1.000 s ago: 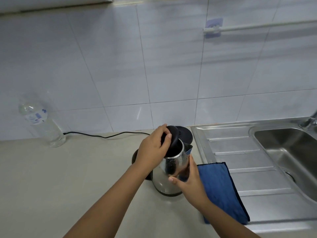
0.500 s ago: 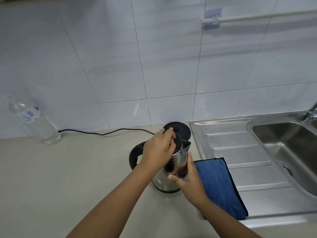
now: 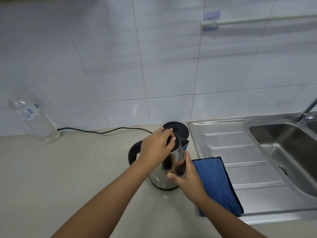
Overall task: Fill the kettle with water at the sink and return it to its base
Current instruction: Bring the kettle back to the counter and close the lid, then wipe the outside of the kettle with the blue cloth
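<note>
2 hands on kettle (image 3: 164,176) | base (image 3: 176,128) behind | cloth (image 3: 216,182) right

A clear plastic bottle (image 3: 34,117) stands on the desk (image 3: 68,177) by the tiled wall (image 3: 120,57). A blue cloth (image 3: 217,182) lies at the desk's right edge. A white rail (image 3: 257,19) hangs on the wall.

Head cam only, one wide view.
You look fwd & down, close over the counter (image 3: 51,177); sink (image 3: 283,152) at right.

My left hand (image 3: 157,148) is covering the kettle (image 3: 164,176) lid; beyond the kettle, the picture's right edge is cutting off the sink (image 3: 281,148) and tap (image 3: 307,110).
</note>
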A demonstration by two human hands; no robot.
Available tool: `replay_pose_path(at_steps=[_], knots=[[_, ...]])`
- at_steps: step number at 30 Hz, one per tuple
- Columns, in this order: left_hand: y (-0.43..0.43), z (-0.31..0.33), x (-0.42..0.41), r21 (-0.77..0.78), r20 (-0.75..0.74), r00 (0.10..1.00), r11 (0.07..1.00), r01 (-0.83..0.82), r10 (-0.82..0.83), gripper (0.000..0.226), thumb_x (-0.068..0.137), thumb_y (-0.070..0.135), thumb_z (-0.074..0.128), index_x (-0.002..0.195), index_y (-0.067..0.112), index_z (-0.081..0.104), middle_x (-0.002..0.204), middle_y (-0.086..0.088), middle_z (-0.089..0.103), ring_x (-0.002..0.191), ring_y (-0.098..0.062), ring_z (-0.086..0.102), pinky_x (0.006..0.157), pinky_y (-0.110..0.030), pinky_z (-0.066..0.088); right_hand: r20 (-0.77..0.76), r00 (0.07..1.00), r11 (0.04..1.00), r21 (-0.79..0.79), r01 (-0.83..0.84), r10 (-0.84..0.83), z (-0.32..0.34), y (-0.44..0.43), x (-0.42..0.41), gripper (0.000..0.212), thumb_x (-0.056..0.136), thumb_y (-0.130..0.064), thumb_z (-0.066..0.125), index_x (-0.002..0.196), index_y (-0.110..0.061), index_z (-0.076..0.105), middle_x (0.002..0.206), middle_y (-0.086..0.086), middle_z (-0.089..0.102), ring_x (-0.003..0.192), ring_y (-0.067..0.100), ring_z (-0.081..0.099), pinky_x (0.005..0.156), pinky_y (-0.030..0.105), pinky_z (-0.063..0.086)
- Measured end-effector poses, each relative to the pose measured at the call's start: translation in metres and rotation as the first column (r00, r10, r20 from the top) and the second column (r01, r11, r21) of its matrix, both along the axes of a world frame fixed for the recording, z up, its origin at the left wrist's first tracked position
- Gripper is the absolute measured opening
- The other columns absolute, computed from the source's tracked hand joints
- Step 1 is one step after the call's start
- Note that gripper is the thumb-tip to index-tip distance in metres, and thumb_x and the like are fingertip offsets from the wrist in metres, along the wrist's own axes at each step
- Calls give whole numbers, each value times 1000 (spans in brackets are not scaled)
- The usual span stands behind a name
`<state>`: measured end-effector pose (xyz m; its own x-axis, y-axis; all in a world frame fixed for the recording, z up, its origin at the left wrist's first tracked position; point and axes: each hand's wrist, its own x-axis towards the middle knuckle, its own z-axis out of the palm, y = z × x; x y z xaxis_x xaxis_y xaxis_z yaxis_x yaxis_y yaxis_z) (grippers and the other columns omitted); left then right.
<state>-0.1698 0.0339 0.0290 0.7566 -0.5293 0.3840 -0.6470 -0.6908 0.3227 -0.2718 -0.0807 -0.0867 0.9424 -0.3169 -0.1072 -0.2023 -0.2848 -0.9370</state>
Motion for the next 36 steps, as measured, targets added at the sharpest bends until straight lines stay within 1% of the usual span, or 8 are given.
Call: replay_pose_path(at_steps=[7,13,18,22,25,27,32,36], knots=[[19,7,11,-174,-99,994,983,-64,47,25,97,38,47,109,27,66,104,9,70,95,-13,62,77,-31,48,-142,972,723,-690,38,-186,-19,-17,-26,94,86,-62,65,161,-28,21,168,9,-16,156,42,4,122,60,9],[52,-15,33,-299,-488,866,912,-282,108,39,97,51,39,92,21,64,92,-1,69,90,-21,63,81,-34,47,-508,775,716,-690,-106,-375,-32,-51,-46,107,80,-88,40,159,-39,-13,166,16,-24,153,49,-1,119,67,5],[47,-15,13,-291,-455,850,858,-423,264,56,101,45,29,57,13,41,63,-6,52,69,-29,50,63,-36,36,-375,852,721,-693,4,-365,-31,-55,-49,86,95,-61,45,160,-38,-6,168,12,15,136,34,42,112,43,38],[38,-21,-8,-320,-501,826,831,-454,258,56,98,48,28,59,10,42,66,-11,56,72,-34,55,67,-42,44,-216,907,926,-193,324,-362,-13,-69,-42,75,98,-24,58,160,-36,16,146,13,49,123,34,57,95,39,49],[33,-34,-30,-442,-540,826,780,-443,164,57,90,56,31,67,6,48,68,-19,59,70,-37,59,69,-48,48,-2,902,876,237,421,-433,21,-54,-37,63,101,-16,58,156,-34,32,145,3,53,130,27,54,109,42,44],[32,-39,-39,-500,-531,836,746,-441,138,51,89,53,33,66,12,49,66,-19,60,66,-37,60,67,-47,49,157,928,919,267,291,-339,53,-27,-32,68,101,-18,60,157,-39,28,146,-17,43,134,10,43,113,31,36],[27,-36,-39,-537,-562,816,690,-485,136,51,99,38,37,69,0,53,60,-17,54,54,-23,52,50,-35,46,260,947,982,61,178,-187,72,5,-4,65,97,-51,56,153,-54,24,163,-8,18,139,3,22,116,28,21],[27,-41,-36,-539,-541,823,681,-496,171,51,101,33,36,70,-3,56,54,-13,54,47,-13,49,51,-33,44,168,925,903,334,272,-341,29,0,-6,77,81,-83,47,150,-51,33,158,-14,35,139,-7,36,117,24,29]])
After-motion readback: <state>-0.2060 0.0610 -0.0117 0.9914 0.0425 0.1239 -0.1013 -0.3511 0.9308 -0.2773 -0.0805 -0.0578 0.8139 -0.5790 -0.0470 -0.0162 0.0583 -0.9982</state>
